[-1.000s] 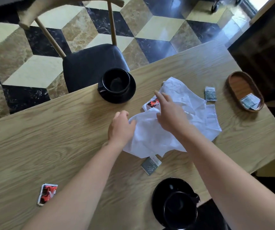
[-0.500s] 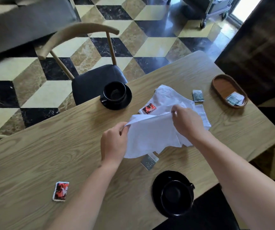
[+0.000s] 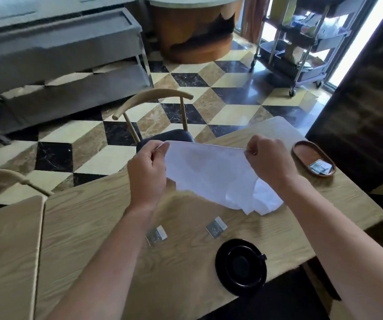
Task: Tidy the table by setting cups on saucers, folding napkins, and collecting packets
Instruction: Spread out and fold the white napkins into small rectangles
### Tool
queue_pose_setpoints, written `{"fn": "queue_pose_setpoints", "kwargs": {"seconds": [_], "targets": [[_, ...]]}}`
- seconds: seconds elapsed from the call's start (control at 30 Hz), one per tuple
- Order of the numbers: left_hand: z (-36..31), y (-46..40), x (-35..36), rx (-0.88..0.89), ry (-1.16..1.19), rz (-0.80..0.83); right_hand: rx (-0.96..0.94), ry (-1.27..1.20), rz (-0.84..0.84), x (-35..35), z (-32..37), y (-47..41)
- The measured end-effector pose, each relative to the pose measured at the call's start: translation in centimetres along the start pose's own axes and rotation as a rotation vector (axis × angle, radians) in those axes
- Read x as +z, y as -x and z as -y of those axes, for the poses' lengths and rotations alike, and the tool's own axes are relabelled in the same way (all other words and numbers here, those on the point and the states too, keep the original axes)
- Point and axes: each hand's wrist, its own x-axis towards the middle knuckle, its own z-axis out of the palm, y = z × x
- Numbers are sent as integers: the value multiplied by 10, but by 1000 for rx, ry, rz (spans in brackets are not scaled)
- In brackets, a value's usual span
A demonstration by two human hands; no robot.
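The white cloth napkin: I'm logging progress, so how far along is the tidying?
Done: black cup sits on its saucer; some packets lie in the oval wooden tray. In hand: both hands, left and right, hold the white cloth napkin spread. Left: folding it, collecting two grey packets.

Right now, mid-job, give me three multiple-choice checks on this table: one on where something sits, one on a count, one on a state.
1. Where is the wooden tray?
A. near the table's right edge
B. on the chair
C. under the cup

2. How many grey packets lie loose on the table between the forearms?
A. none
B. two
C. five

3. How is the white napkin held?
A. flat on the table
B. inside the tray
C. lifted by both hands

Answers: 1 A, it lies beyond the right hand. 2 B, one packet and another. 3 C, the left hand and right hand pinch its top corners.
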Motion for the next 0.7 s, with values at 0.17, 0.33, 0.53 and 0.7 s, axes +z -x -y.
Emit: {"fn": "queue_pose_setpoints", "kwargs": {"seconds": [0.17, 0.33, 0.53, 0.7], "targets": [[-24, -4, -52, 97, -9, -129, -127, -105, -248, -37, 45, 2], [-39, -8, -113, 226, -105, -256, -203, -219, -290, -68, 101, 1], [-32, -18, -180, 167, -189, -317, -259, 5, -205, -68, 159, 17], [-1, -5, -246, 47, -130, -378, -339, 120, -312, -58, 195, 48]]}}
